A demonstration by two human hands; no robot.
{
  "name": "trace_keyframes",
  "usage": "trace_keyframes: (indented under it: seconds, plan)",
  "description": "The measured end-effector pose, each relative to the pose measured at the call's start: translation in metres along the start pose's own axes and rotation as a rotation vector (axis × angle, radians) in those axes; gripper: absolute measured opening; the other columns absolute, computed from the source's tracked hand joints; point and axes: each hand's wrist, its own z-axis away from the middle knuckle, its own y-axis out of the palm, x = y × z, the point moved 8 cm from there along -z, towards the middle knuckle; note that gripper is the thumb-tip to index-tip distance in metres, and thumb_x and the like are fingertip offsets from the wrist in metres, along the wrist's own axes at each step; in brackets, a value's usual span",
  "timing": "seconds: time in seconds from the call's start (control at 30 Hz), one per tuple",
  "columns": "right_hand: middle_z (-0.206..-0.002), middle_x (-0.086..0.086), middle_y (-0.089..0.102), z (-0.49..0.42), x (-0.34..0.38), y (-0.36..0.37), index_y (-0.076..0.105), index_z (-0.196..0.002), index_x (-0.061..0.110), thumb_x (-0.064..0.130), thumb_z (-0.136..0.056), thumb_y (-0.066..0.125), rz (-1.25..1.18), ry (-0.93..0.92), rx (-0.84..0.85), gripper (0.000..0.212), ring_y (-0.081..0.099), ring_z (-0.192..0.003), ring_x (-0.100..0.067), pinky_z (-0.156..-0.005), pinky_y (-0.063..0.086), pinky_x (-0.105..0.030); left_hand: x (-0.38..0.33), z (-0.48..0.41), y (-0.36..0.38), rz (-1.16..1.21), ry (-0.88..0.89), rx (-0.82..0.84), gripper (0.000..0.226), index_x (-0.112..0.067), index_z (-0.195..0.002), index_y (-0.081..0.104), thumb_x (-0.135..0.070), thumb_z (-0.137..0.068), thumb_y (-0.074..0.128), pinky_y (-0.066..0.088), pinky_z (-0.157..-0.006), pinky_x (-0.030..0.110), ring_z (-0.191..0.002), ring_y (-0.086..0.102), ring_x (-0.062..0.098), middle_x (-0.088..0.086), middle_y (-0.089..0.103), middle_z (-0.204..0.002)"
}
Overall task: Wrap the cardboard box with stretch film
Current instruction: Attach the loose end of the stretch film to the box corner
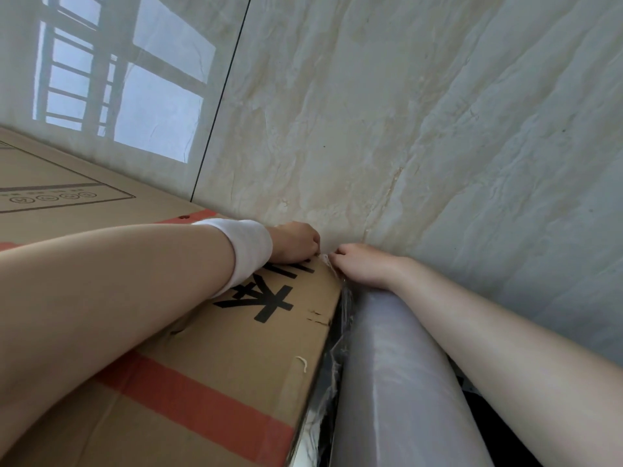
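Left hand (pixel 295 242), in a white wristband (pixel 249 254), lies on the cardboard box (pixel 202 382) at its far right corner. Its fingers are curled and pinch the crumpled film tail (pixel 325 259) against the cardboard. Right hand (pixel 362 264), fingers likewise curled, grips the same tail from just past the corner, above the stretch film roll (pixel 387 365). The roll lies along the box's right edge, with loose film bunched between roll and box. The box stands on a tiled floor (pixel 404 129). The step in hand is judged to be anchoring the film. To do it well, flatten the tail over the corner, hold it firmly with the left hand, and draw film taut off the roll only once the tail holds.
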Motion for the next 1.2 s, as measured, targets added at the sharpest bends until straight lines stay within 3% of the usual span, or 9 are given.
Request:
trace_keyframes:
  seconds: [0.13, 0.23, 0.3, 0.43, 0.57, 0.67, 0.8, 0.97, 1.2]
  plan:
    - [-0.14, -0.019, 0.045, 0.0, -0.001, 0.005, 0.045, -0.132, 0.008, 0.037, -0.101, 0.026, -0.002, 0.013, 0.045, 0.046, 0.041, -0.129, -0.032, -0.098, 0.035, -0.032, -0.002, -0.003, 0.003, 0.019, 0.007, 0.008, 0.032, -0.016, -0.118, 0.059, -0.014, -0.096, 0.036, 0.037, -0.086, 0.028, -0.11, 0.052, 0.023, 0.006, 0.056, -0.122]
    - [-0.143, -0.017, 0.043, -0.003, -0.002, 0.009, 0.042, -0.137, 0.011, 0.034, -0.1, 0.029, -0.013, 0.032, 0.096, 0.046, 0.04, -0.131, -0.031, -0.102, 0.034, -0.033, -0.004, -0.003, 0.006, 0.088, 0.043, 0.024, 0.034, -0.027, -0.114, 0.055, -0.009, -0.093, 0.035, 0.039, -0.072, 0.029, -0.08, 0.051, 0.017, 0.003, 0.052, -0.097]
    - [-0.144, -0.015, 0.043, -0.004, -0.004, 0.01, 0.042, -0.138, 0.012, 0.033, -0.099, 0.031, -0.022, 0.044, 0.112, 0.046, 0.041, -0.131, -0.03, -0.103, 0.034, -0.033, -0.005, -0.002, 0.008, 0.087, 0.061, 0.059, 0.04, -0.033, -0.115, 0.052, -0.007, -0.091, 0.033, 0.037, -0.065, 0.029, -0.069, 0.047, 0.013, 0.005, 0.05, -0.095]
    - [-0.144, -0.016, 0.041, -0.004, -0.009, 0.012, 0.042, -0.138, 0.009, 0.028, -0.099, 0.031, 0.023, 0.098, 0.13, 0.045, 0.031, -0.136, -0.032, -0.106, 0.029, -0.032, -0.006, -0.003, 0.015, 0.091, 0.077, 0.103, 0.043, -0.038, -0.106, 0.052, -0.004, -0.089, 0.032, 0.037, -0.07, 0.028, -0.082, 0.051, 0.02, 0.015, 0.052, -0.128]
    - [-0.145, -0.021, 0.035, -0.004, -0.012, 0.005, 0.033, -0.14, -0.001, 0.026, -0.1, 0.029, 0.0, 0.143, 0.07, 0.048, 0.034, -0.134, -0.034, -0.104, 0.031, -0.031, -0.003, -0.008, 0.021, 0.107, 0.065, 0.117, 0.039, -0.038, -0.103, 0.051, -0.006, -0.09, 0.034, 0.039, -0.078, 0.03, -0.084, 0.048, 0.017, 0.006, 0.052, -0.114]
    - [-0.139, -0.022, 0.043, -0.006, -0.015, 0.003, 0.041, -0.133, -0.003, 0.028, -0.101, 0.024, -0.037, 0.152, 0.03, 0.048, 0.042, -0.128, -0.034, -0.099, 0.035, -0.031, -0.005, -0.012, 0.022, 0.101, 0.057, 0.112, 0.04, -0.034, -0.11, 0.053, -0.005, -0.091, 0.034, 0.037, -0.08, 0.03, -0.089, 0.047, 0.018, 0.002, 0.046, -0.105]
    - [-0.138, -0.02, 0.046, -0.009, -0.022, -0.003, 0.041, -0.134, 0.0, 0.03, -0.098, 0.035, -0.101, 0.15, -0.045, 0.047, 0.046, -0.125, -0.033, -0.091, 0.038, -0.031, -0.01, -0.015, 0.023, 0.077, 0.062, 0.113, 0.044, -0.027, -0.122, 0.053, -0.003, -0.092, 0.031, 0.036, -0.085, 0.03, -0.101, 0.047, 0.02, 0.002, 0.048, -0.114]
    - [-0.138, -0.008, 0.048, 0.015, -0.055, -0.032, 0.047, -0.131, 0.019, 0.039, -0.091, 0.05, -0.204, 0.114, -0.274, 0.045, 0.043, -0.127, -0.026, -0.102, 0.034, -0.03, -0.012, -0.02, 0.033, 0.017, 0.117, 0.137, 0.036, -0.023, -0.119, 0.056, -0.011, -0.097, 0.031, 0.036, -0.091, 0.031, -0.112, 0.05, 0.023, 0.003, 0.053, -0.127]
    - [-0.148, 0.0, 0.037, 0.062, -0.093, 0.019, 0.04, -0.141, 0.026, 0.04, -0.086, 0.06, -0.874, 0.24, -0.205, 0.06, 0.041, -0.131, -0.015, -0.102, 0.032, -0.022, -0.008, -0.021, 0.037, -0.011, 0.129, 0.144, 0.038, -0.027, -0.121, 0.055, -0.008, -0.097, 0.032, 0.036, -0.095, 0.032, -0.119, 0.047, 0.022, 0.0, 0.049, -0.135]
